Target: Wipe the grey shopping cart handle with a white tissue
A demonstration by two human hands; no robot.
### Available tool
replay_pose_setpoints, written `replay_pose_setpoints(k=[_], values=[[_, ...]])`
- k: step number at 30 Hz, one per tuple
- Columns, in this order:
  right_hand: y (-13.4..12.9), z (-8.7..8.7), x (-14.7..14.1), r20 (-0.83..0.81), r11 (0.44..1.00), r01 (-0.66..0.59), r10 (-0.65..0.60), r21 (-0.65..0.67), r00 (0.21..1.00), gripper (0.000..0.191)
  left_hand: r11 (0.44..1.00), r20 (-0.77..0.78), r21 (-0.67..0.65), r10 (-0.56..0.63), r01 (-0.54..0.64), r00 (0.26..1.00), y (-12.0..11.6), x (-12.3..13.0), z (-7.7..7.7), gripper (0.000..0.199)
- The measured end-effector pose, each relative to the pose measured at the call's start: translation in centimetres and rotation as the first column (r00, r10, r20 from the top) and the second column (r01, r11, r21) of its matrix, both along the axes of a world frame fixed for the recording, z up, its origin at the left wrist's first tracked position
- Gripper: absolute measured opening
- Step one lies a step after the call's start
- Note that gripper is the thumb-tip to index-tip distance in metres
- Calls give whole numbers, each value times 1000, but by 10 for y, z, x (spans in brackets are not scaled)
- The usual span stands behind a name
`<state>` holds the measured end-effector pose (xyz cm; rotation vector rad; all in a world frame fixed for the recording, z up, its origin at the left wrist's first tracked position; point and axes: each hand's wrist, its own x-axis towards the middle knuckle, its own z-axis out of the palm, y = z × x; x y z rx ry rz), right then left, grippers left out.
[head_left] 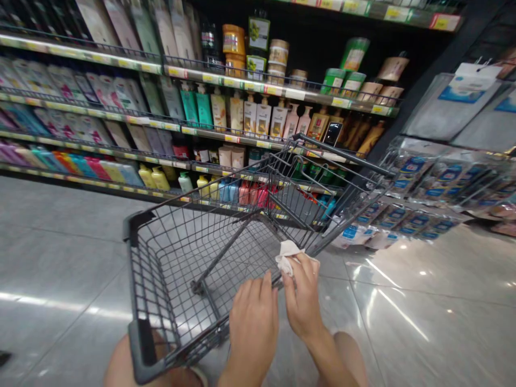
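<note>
A dark wire shopping cart (137, 279) stands in front of me, and its basket holds nothing that I can make out. My left hand (255, 309) is on the cart's near top rail, its fingers closed over the bar. Just to the right, my right hand (302, 293) holds a crumpled white cloth (289, 252) between thumb and fingers, at the same rail. The cloth sticks up above the fingertips.
Behind the cart run shelves (226, 80) of bottles and jars. Hanging packets (415, 166) on hooks are at the right, close to the cart's handle (346, 156). Grey tiled floor (52, 258) lies around the cart. My knees show at the bottom edge.
</note>
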<state>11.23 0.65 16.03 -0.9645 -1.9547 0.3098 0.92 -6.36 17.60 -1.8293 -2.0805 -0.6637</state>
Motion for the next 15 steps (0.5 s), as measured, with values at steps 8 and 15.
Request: replay_pose_setpoints(k=[8, 15], values=[[60, 5, 53, 79, 999, 34, -36, 30, 996, 20, 993, -68, 120, -6, 14, 998, -40, -41, -2, 27], [106, 6, 83, 93, 983, 174, -180, 65, 979, 22, 984, -222, 75, -140, 160, 965, -74, -65, 2, 34]])
